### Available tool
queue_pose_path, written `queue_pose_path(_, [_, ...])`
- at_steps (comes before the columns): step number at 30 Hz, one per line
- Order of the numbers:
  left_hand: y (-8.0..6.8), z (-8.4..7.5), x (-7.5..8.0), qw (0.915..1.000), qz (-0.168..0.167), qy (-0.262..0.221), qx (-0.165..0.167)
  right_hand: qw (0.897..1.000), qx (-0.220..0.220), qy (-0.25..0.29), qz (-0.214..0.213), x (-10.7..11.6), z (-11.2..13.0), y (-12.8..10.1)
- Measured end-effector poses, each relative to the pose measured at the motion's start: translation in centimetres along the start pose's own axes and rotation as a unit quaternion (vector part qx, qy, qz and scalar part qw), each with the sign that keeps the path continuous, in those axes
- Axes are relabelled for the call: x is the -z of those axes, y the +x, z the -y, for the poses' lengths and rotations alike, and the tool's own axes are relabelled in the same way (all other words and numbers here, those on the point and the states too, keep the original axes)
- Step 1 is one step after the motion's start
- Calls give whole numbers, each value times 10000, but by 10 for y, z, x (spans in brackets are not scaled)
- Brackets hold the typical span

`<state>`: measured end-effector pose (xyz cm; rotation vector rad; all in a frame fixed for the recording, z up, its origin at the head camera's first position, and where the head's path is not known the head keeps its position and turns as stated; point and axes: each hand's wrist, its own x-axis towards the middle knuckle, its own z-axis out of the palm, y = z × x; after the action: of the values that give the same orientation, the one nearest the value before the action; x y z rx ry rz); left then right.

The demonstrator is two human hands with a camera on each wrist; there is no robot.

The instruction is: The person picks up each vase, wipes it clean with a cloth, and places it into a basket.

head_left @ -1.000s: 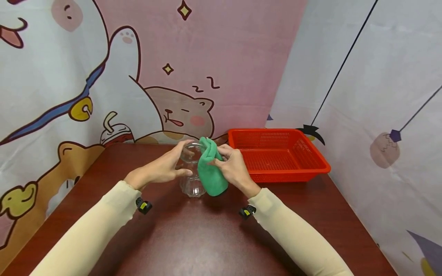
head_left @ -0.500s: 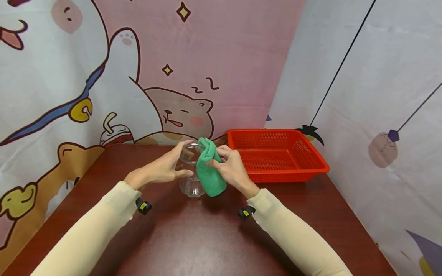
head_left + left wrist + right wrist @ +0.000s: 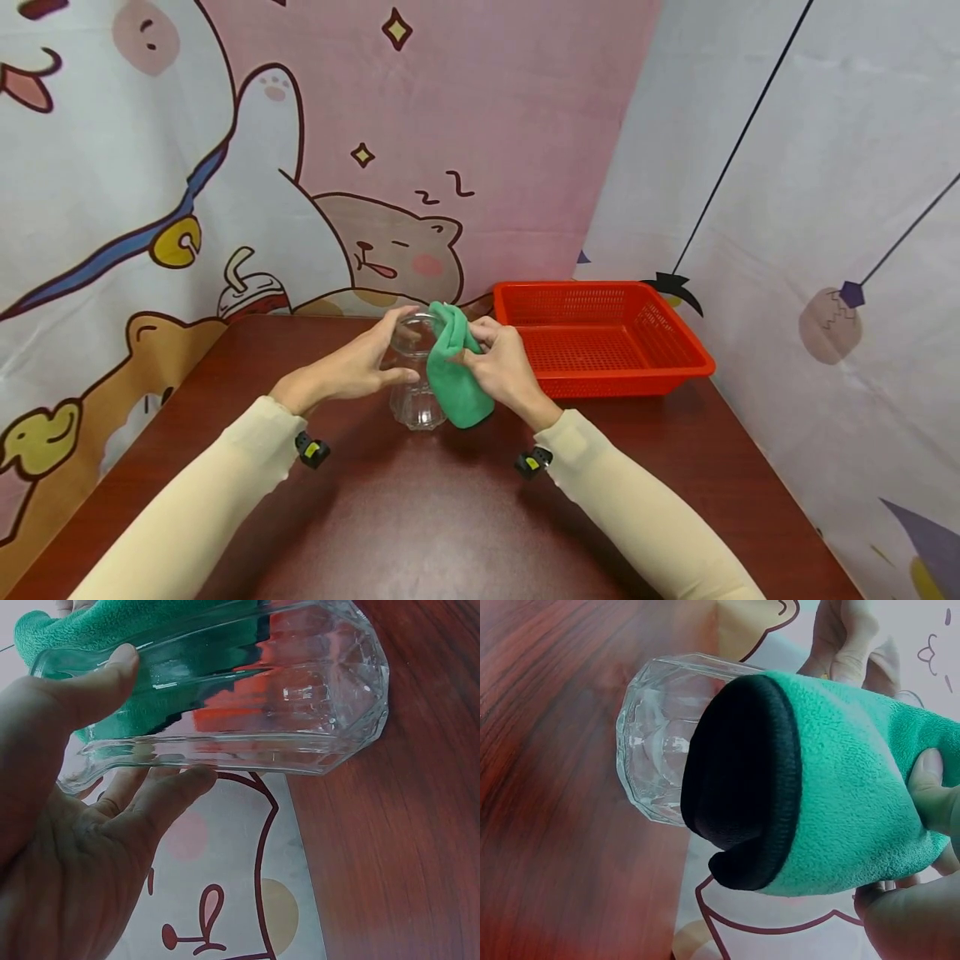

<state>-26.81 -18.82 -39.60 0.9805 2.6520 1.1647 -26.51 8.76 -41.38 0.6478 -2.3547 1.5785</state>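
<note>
A clear glass vase [image 3: 418, 408] with faceted sides and a flared rim is upright over the table, its mouth at the top. My left hand [image 3: 352, 367] holds its upper part from the left; in the left wrist view, the thumb lies on one side of the glass and the fingers on the other. My right hand [image 3: 506, 362] pinches a folded green cloth [image 3: 456, 387] between thumb and fingers. The cloth hangs against the vase's right side, its upper fold at the rim. Dark edging on the cloth [image 3: 855, 795] shows in the right wrist view.
A red perforated plastic basket [image 3: 600, 385] stands at the back right of the dark reddish-brown table [image 3: 420, 517], close behind my right hand. Cartoon-printed fabric walls [image 3: 517, 150] rise behind the table and along its sides.
The cloth and right hand have shifted very slightly left against the vase. My left hand keeps its hold, and the vase stays where it was.
</note>
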Motion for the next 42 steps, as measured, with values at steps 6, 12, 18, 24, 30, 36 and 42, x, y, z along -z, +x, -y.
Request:
queue_pose_path(6, [1, -1, 1, 10000, -9, -56, -51, 10000, -60, -79, -7, 0, 1, 1])
queue_pose_path(12, [2, 0, 0, 10000, -47, -29, -75, 9983, -69, -565, 119, -4, -5, 0])
queue_pose_path(18, [2, 0, 0, 9999, -58, 72, -99, 9897, -9, -1386, 360, -8, -9, -5])
queue_pose_path(24, [2, -1, 1, 9999, -110, 71, -102, 9748, 130, -2077, 807, -8, -10, -11])
queue_pose_path(30, [2, 0, 0, 10000, -20, -83, -20, 9651, 607, -2337, 1018, -13, -54, -12])
queue_pose_path(36, [1, 1, -1, 9999, -22, -85, 60, 9548, 883, -2569, 1208, -19, -87, -12])
queue_pose_path(42, [0, 0, -1, 9999, -56, 115, -21, 9477, 532, -2663, 1676, -16, -54, -22])
